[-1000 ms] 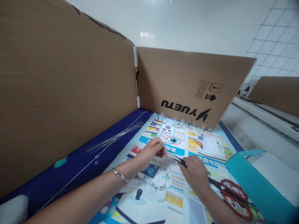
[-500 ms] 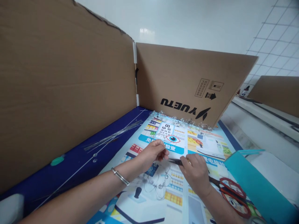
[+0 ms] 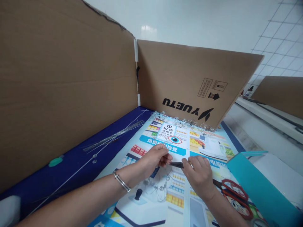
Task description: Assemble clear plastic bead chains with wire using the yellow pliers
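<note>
My left hand (image 3: 157, 156) is closed in a pinch near the middle of the printed mat. Thin wire with clear beads (image 3: 161, 188) lies in loops just below it, and what the fingertips hold is too fine to make out. My right hand (image 3: 198, 171) is wrapped round a dark tool with a slim pointed tip (image 3: 177, 165), perhaps pliers; its handles are hidden in the palm. That tip points left and meets the left fingertips. Beside my right wrist are red-handled scissors (image 3: 236, 188), their blades partly covered by the arm.
Cardboard panels (image 3: 196, 75) stand behind and on the left (image 3: 71, 82). A heap of clear beaded wire pieces (image 3: 187, 122) runs along the back panel. Straight wires (image 3: 113, 137) lie on the blue cloth (image 3: 78, 171), with a green blob (image 3: 55, 162). A teal folder (image 3: 258, 183) stands at right.
The tool's tip and both hands stay close together, with the left hand slightly lower. The view has shifted a little; nothing else has visibly moved.
</note>
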`<state>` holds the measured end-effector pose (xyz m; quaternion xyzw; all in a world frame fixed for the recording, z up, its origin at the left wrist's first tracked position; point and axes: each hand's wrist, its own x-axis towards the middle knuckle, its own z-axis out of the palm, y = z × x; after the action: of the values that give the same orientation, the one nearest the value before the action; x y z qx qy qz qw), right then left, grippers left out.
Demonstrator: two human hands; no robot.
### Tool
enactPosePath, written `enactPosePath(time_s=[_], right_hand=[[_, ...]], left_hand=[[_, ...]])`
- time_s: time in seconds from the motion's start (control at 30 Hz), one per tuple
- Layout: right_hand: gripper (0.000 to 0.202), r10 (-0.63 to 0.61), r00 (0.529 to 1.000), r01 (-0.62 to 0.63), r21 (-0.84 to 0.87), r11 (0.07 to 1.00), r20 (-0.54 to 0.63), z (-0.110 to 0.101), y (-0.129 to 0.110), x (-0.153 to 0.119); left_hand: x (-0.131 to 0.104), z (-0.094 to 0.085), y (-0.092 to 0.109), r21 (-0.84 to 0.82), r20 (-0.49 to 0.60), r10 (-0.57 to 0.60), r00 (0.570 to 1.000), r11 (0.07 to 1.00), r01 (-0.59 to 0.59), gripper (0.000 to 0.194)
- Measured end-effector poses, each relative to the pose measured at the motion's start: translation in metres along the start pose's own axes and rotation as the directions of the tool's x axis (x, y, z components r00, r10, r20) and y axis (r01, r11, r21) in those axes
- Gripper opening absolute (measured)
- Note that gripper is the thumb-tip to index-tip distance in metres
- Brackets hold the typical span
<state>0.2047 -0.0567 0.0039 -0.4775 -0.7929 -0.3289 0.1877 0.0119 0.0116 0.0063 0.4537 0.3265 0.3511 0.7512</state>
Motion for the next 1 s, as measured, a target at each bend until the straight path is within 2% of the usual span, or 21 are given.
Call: enactPosePath(time_s=[0.5, 0.77, 0.9, 1.0], right_hand=[[0.015, -0.029, 1.0, 0.029, -0.006, 1.0, -0.002, -0.001, 0.004, -0.001], [0.015, -0.054, 0.997, 0.055, -0.012, 0.998, 0.059, -0.003, 0.005, -0.001], [0.016, -0.074, 0.994, 0.073, 0.008, 0.997, 0.077, -0.003, 0.006, 0.0], [0.014, -0.084, 0.992, 0.082, 0.02, 0.996, 0.096, -0.003, 0.005, 0.002]], left_hand=[[-0.003, 0.002, 0.002, -0.027, 0.014, -0.018, 1.0, 0.999, 0.019, 0.014], [-0.001, 0.002, 0.003, -0.017, -0.002, -0.024, 1.0, 1.0, 0.024, 0.018], [-0.002, 0.003, 0.008, 0.032, 0.002, 0.008, 1.0, 0.999, -0.008, 0.022], [-0.004, 0.004, 0.013, 0.135, 0.02, 0.059, 0.998, 0.989, -0.061, 0.024]])
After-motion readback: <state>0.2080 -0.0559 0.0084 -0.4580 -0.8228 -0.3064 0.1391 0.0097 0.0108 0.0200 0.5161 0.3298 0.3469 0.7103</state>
